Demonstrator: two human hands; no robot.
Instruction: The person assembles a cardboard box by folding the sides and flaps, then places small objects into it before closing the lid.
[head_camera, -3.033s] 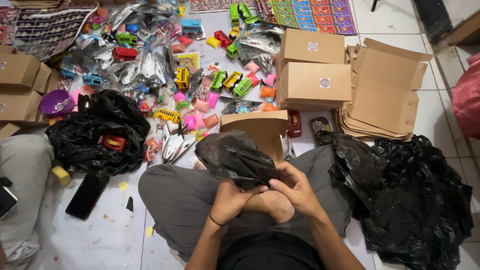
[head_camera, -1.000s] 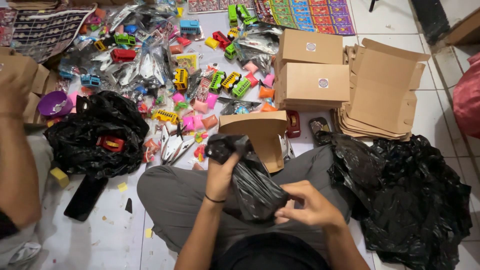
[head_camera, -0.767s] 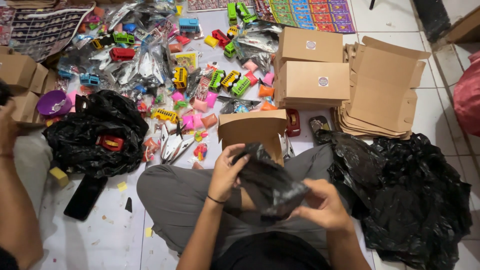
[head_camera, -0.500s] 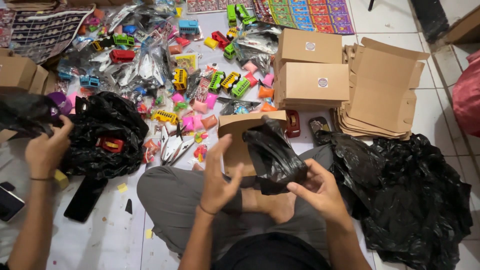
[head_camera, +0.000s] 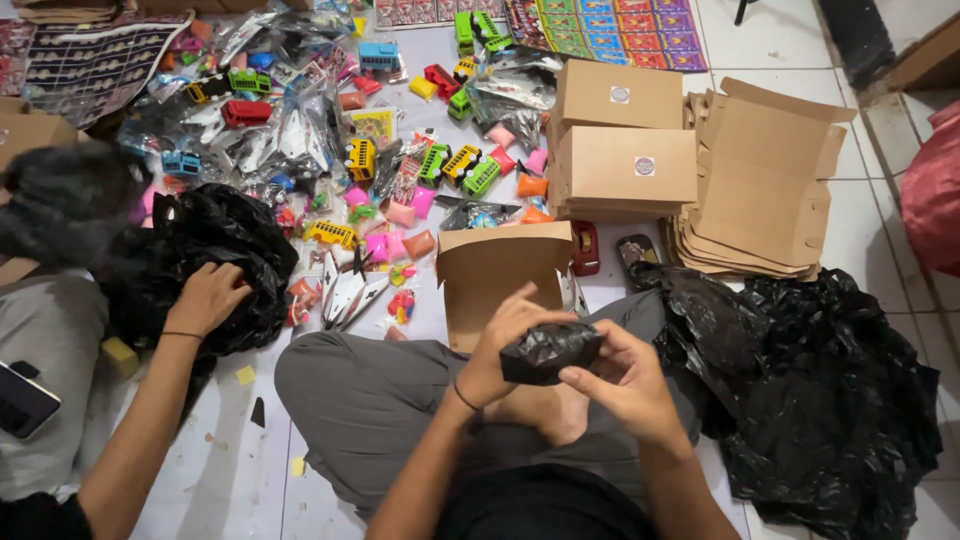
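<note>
Before the open cardboard box (head_camera: 505, 275), whose contents are hidden, both hands (head_camera: 570, 365) pinch a black plastic bundle (head_camera: 550, 351).

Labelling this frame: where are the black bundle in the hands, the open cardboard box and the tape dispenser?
black bundle (head_camera: 550, 352), head view, middle.
open cardboard box (head_camera: 500, 275), head view, front wall.
tape dispenser (head_camera: 584, 249), head view, red body.

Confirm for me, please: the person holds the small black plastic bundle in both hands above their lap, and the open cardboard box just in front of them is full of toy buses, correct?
Not quite. In the head view both hands, left hand and right hand, do hold the black plastic bundle above the lap, but the open cardboard box shows only bare brown cardboard inside. The toy buses lie on the floor beyond it.
</note>
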